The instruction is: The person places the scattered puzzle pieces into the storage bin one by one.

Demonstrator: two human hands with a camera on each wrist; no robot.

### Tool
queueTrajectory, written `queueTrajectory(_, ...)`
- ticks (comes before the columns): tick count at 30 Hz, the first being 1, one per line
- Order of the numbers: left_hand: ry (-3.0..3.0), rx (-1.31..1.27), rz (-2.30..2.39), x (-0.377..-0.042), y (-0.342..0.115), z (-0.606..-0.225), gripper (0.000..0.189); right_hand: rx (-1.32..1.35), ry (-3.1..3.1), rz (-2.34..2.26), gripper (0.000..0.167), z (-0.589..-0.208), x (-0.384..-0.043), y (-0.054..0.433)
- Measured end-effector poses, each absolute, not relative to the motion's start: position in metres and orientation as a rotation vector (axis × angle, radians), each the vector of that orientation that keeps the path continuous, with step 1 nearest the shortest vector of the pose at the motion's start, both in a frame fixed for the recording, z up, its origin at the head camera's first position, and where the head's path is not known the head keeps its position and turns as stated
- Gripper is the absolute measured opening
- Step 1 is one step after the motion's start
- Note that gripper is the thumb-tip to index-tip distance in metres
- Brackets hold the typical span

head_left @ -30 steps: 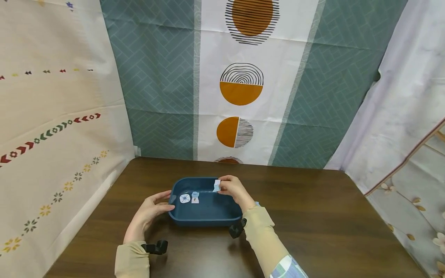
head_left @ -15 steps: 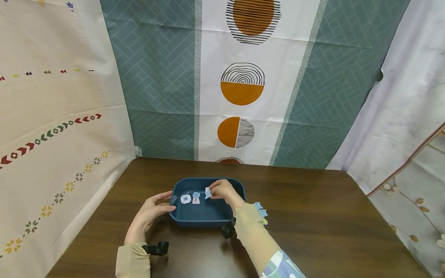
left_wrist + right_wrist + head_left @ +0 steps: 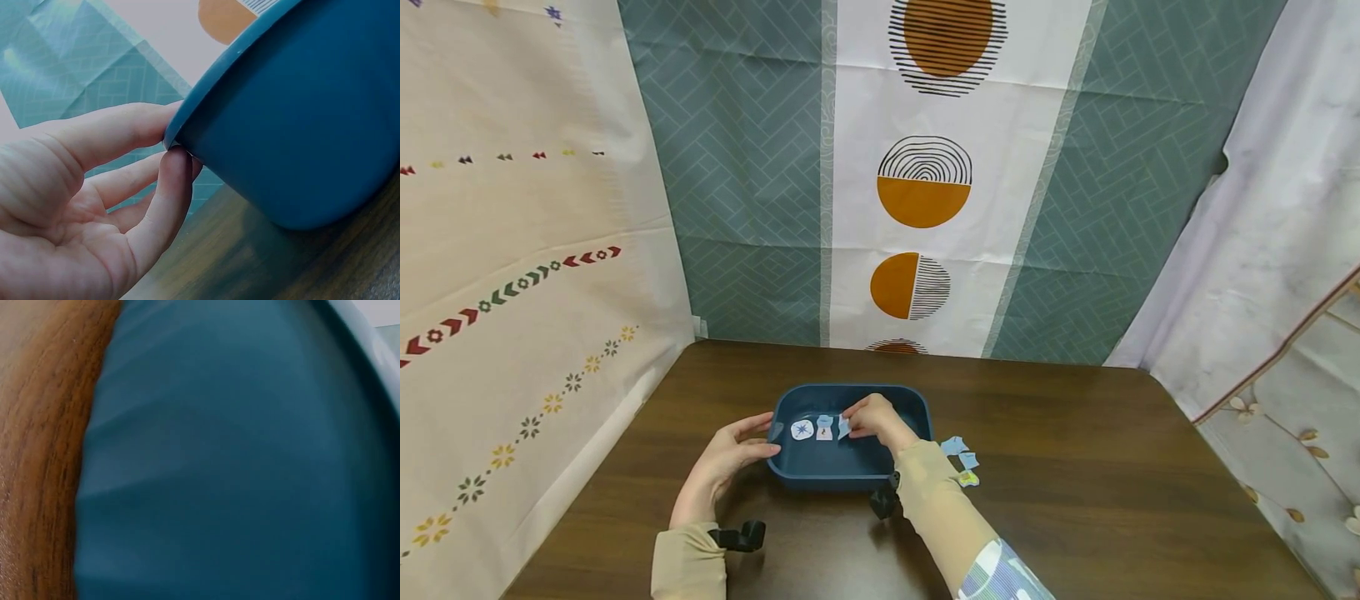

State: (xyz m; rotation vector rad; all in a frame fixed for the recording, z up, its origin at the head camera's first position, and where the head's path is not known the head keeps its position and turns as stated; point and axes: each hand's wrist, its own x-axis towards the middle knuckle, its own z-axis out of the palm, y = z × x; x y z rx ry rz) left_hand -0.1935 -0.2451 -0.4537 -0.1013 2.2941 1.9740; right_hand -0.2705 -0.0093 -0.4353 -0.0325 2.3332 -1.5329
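Grips a deep blue tray (image 3: 831, 481) by its rim at nine o'clock with the left hand (image 3: 727, 454), pinching the lip from both sides in the left wrist view. Reaches into the tray across its four o'clock edge with the right hand (image 3: 874, 417), holding a pale blue-and-white piece (image 3: 843, 427) between the fingertips, low inside and slightly toward nine o'clock from the middle. Cannot tell contact with the tray floor from clearance.

Has a blue-topped white piece (image 3: 824, 427) just beside the held one, at nine o'clock from it, and a white star piece (image 3: 802, 430) farther out the same way, both lying flat in the tray. Has three more on the wooden tabletop (image 3: 1075, 467), outside the tray between three and four o'clock: a light-blue piece (image 3: 954, 446), a smaller blue piece (image 3: 968, 461) and, nearest six o'clock, a yellow-green piece (image 3: 967, 478).

Wears beige sleeves (image 3: 943, 492) with black mounts (image 3: 741, 536) at the wrists. Faces a teal-and-white cloth (image 3: 745, 167) at twelve o'clock.
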Motion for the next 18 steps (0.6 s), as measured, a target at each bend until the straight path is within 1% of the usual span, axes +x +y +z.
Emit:
queueTrajectory(10,2.307,-0.112,1.962,-0.1924,-0.2443,-0.4522,0.066,-0.066,2.327,-1.473,0.025,-0.4350,-0.2689,-0.0092)
queueTrajectory(18,2.301,-0.079,1.967,-0.1920,-0.2440,-0.4534,0.068,-0.057,2.322,-1.442,0.024,-0.4375,-0.2698,-0.0085)
